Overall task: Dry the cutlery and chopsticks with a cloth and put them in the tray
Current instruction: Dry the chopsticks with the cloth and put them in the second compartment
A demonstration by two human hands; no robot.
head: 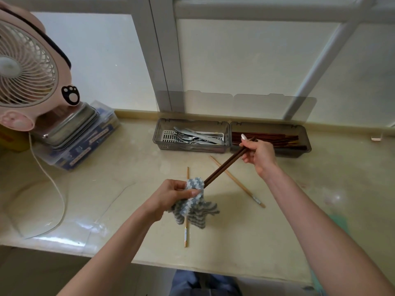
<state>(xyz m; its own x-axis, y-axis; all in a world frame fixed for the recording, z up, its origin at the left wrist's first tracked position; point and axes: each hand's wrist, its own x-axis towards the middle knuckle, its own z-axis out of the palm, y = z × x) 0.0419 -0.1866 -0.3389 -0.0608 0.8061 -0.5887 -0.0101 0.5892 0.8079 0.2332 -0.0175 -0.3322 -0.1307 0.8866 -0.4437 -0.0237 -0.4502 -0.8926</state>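
Observation:
My right hand grips the upper end of a pair of dark brown chopsticks. Their lower tips sit inside a grey-and-white striped cloth, which my left hand squeezes around them above the counter. Two light wooden chopsticks lie loose on the counter: one slants to the right, the other runs toward me and is partly hidden under the cloth. At the back stands a grey two-part tray; its left part holds forks, spoons and knives, its right part several dark chopsticks.
A pink fan stands at the left on a metal box stacked on a clear plastic container, and its white cord loops across the counter. The tray's clear lid stands up against the window. The counter's front edge runs close to me.

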